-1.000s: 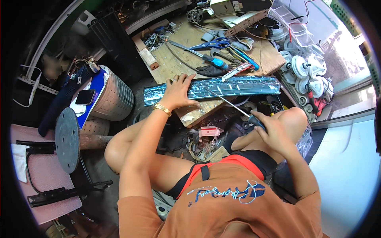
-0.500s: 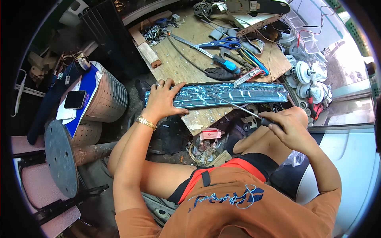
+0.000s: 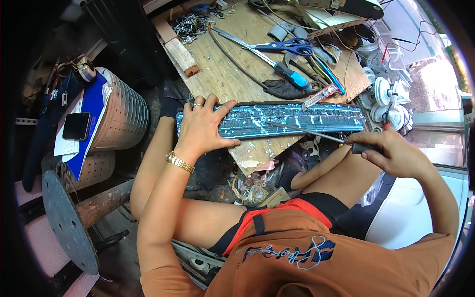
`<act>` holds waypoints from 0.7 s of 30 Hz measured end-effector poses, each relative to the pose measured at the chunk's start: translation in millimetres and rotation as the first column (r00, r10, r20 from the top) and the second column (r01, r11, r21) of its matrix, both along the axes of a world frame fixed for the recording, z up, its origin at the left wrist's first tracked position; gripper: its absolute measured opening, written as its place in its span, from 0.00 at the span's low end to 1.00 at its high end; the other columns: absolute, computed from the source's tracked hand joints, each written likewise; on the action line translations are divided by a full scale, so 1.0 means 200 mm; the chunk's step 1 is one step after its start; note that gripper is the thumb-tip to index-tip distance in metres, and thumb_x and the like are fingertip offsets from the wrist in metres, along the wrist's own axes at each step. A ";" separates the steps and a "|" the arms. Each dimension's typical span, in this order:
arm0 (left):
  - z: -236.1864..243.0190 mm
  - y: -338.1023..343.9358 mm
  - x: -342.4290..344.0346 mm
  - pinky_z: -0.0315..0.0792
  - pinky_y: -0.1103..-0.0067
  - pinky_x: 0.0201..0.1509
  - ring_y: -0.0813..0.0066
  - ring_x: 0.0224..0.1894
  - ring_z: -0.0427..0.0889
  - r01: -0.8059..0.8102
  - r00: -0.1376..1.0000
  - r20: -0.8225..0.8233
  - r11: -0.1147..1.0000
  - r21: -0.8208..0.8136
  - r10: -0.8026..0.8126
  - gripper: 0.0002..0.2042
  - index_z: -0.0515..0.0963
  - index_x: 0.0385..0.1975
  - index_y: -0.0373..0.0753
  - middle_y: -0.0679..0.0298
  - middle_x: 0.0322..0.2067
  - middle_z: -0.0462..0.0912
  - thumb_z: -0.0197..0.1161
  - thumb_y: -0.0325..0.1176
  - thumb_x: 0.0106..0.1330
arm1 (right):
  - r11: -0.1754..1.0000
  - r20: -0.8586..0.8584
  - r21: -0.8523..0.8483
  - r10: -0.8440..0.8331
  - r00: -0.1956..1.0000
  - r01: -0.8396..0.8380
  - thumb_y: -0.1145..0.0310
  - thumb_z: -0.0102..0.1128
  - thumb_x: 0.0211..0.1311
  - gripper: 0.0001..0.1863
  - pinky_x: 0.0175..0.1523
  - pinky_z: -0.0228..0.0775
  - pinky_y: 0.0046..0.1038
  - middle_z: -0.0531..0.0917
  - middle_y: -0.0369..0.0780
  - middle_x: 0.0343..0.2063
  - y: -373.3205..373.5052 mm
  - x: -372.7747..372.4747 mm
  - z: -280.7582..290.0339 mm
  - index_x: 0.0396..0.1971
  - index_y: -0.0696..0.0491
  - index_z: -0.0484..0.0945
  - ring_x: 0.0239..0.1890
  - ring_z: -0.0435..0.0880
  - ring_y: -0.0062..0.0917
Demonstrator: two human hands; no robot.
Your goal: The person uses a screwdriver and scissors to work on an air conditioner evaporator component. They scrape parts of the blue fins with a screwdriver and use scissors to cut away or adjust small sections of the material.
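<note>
A long dark ribbed panel (image 3: 292, 123) lies across the near part of the workbench, its top covered with torn, shiny bluish film or residue. My left hand (image 3: 203, 121) spans its left end, thumb at the near edge and spread fingers toward the far edge, gripping it. In my right hand (image 3: 393, 154) is a screwdriver (image 3: 316, 134) with a dark handle, held near the panel's right end. Its thin metal shaft slants left over the panel, and the tip touches or nearly touches the film near the middle. A red-and-grey utility knife (image 3: 319, 96) rests at the panel's far edge.
On the wooden bench (image 3: 232, 79) lie scissors (image 3: 292, 46), a blue-handled tool (image 3: 292, 76), a wrench, pliers and a pile of small metal parts (image 3: 190, 27). White wheel-like parts (image 3: 383, 94) crowd the right. At left, a phone (image 3: 76, 126) rests on papers over a perforated metal drum (image 3: 126, 114).
My right hand and the screwdriver have shifted right, the tip slightly lower on the film. The whole view has moved a little. My left hand stays on the panel's left end.
</note>
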State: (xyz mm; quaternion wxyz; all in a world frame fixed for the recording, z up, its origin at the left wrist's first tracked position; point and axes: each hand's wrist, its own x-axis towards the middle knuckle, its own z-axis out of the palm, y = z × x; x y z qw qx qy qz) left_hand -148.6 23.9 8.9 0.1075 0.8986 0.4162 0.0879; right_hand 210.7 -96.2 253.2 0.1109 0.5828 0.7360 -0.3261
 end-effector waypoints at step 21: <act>-0.01 -0.01 0.02 0.67 0.58 0.57 0.54 0.54 0.74 -0.013 0.999 0.047 0.999 0.041 0.011 0.50 0.79 0.70 0.59 0.61 0.53 0.78 0.83 0.64 0.39 | 0.975 -0.085 0.197 -0.090 0.992 0.105 0.74 0.65 0.65 0.20 0.59 0.75 0.47 0.89 0.48 0.47 -0.22 -0.03 -0.23 0.58 0.52 0.85 0.49 0.86 0.47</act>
